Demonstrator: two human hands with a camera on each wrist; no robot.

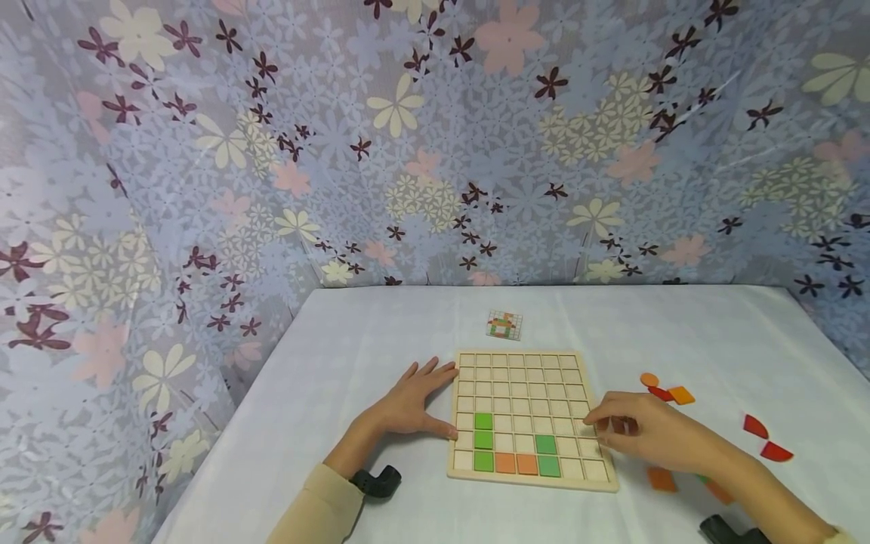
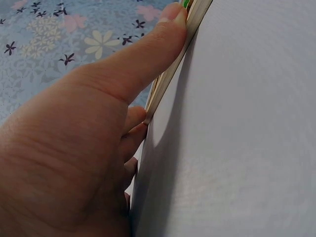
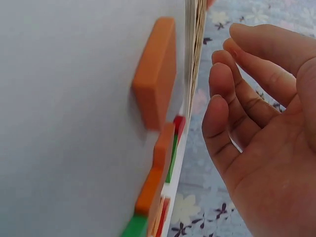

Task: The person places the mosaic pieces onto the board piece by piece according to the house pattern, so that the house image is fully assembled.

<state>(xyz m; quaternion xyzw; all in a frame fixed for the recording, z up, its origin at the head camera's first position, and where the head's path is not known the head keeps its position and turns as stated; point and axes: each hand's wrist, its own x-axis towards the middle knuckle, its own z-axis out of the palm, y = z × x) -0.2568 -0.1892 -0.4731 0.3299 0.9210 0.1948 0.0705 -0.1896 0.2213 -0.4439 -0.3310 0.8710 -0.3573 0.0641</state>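
Observation:
A wooden grid board lies on the white table. In its lower rows sit a column of light green squares, two orange squares side by side and two darker green squares. My left hand rests at the board's left edge, fingers spread and the thumb touching the rim. Over the right edge hovers my right hand, its fingers loosely bent; the right wrist view shows nothing between them. Below that hand, an orange square lies on the table, also seen as an orange block.
A small pattern card lies beyond the board. Right of the board are an orange disc, an orange-yellow piece and two red quarter-circles. The right forearm partly hides more pieces. Flowered cloth hangs behind the table.

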